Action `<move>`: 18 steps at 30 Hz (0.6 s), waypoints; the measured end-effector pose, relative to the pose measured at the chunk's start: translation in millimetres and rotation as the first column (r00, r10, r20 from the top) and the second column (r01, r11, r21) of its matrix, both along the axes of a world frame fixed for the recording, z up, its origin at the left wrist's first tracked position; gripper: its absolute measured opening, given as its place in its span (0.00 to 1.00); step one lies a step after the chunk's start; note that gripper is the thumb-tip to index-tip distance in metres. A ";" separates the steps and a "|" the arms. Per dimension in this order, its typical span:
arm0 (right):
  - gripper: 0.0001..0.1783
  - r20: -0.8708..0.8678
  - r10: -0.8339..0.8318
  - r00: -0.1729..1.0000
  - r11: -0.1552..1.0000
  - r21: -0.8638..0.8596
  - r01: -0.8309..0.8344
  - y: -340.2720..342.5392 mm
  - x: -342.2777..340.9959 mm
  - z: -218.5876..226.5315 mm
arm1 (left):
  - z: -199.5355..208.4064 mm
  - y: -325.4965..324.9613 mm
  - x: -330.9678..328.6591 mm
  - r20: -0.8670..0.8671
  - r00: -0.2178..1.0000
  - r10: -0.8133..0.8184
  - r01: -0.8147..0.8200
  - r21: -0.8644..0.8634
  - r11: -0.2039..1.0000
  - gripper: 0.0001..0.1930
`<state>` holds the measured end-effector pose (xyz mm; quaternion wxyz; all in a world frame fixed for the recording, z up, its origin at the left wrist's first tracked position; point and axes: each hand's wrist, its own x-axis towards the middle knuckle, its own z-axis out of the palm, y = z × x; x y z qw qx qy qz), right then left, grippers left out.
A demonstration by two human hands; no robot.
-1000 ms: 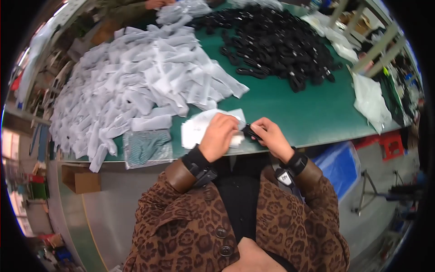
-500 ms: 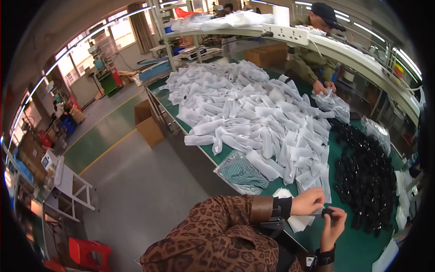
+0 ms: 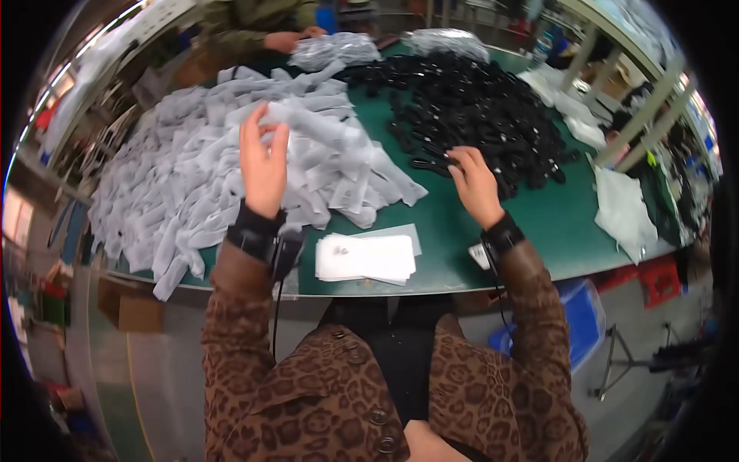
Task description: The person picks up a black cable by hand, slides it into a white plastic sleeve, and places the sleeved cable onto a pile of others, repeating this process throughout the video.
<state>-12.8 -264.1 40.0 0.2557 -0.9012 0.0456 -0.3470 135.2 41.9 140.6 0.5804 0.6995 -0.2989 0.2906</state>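
1. Head view, your right hand [image 3: 477,187]: fingers drawn narrow at the near end of a black cord-like piece [image 3: 428,165]. Whether they pinch it or only touch it, cannot tell.
2. Your left hand [image 3: 264,165]: fingers spread, thumb apart. A whitish pouch [image 3: 317,128] lies right by the fingertips; contact cannot be told.
3. Step in hand, as I judge it: picking at the black piece. Lifting it would call for a firm finger-and-thumb pinch and a pull toward you.
4. In the way: the black heap [image 3: 496,104] just beyond your right fingers, likely to snag.
5. Whitish pile [image 3: 181,158] under and around your left fingers; white flat stack [image 3: 366,258] between your hands, nearer your body, on the green table [image 3: 450,250].
6. Beyond your left fingertips: a co-worker's hand [image 3: 283,41] beside a clear-wrapped bundle [image 3: 335,51].
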 end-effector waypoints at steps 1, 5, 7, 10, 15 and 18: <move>0.15 0.003 -0.002 1.000 0.995 -0.099 0.002 -14.6 8.6 -11.9 | -13.5 -4.6 -12.4 -0.050 0.995 -0.083 0.089 0.127 0.988 0.13; 0.19 -0.287 0.010 0.958 0.883 -0.447 -0.143 -49.5 28.3 -50.6 | -84.0 -22.9 -88.4 -0.269 0.885 -0.380 0.464 0.429 0.775 0.13; 0.19 -0.342 -0.051 0.938 0.873 -0.471 -0.125 -37.4 31.2 -41.8 | -104.8 -28.3 -112.0 -0.349 0.835 -0.425 0.548 0.472 0.691 0.12; 0.18 -0.430 -0.183 0.884 0.840 -0.535 -0.086 -18.8 17.4 -38.9 | -122.2 -33.1 -132.2 -0.312 0.810 -0.495 0.576 0.577 0.579 0.11; 0.14 -0.439 -0.186 0.879 0.909 -0.416 -0.015 -7.4 -10.5 -54.6 | -141.2 -37.0 -131.8 -0.316 0.831 -0.459 0.545 0.628 0.555 0.09; 0.12 -0.356 -0.101 0.929 0.986 -0.159 0.047 7.5 -41.6 -57.9 | -149.4 -40.3 -129.7 -0.198 0.873 -0.445 0.459 0.639 0.617 0.08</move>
